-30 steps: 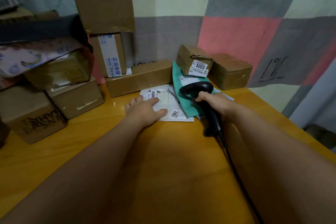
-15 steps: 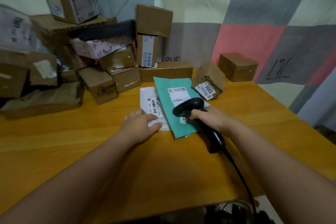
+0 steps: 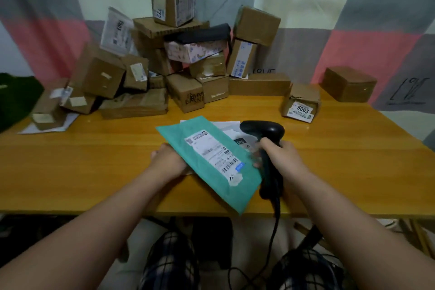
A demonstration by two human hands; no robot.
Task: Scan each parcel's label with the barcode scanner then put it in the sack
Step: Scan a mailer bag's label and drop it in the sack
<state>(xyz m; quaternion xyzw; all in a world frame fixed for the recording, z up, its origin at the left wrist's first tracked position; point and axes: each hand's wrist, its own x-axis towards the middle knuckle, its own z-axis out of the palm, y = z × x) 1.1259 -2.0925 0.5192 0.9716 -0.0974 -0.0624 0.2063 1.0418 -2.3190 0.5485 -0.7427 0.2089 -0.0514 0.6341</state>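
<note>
Lifted now, green mailer (image 3: 188, 148) sits gripped in left hand (image 3: 168, 162); right hand (image 3: 282, 160) clasps scanner (image 3: 261, 129); nearby box (image 3: 302, 101) reads 5003.

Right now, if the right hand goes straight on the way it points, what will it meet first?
Probably the teal parcel: its edge lies just ahead of the right hand, which grips the scanner. Depth is unclear.

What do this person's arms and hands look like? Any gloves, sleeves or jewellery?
Two bare hands, no gloves. The left hand and right hand show no rings that I can make out, and no watch or band at either wrist. Both forearms are uncovered to the picture's edge, so no sleeve is in view.
</note>
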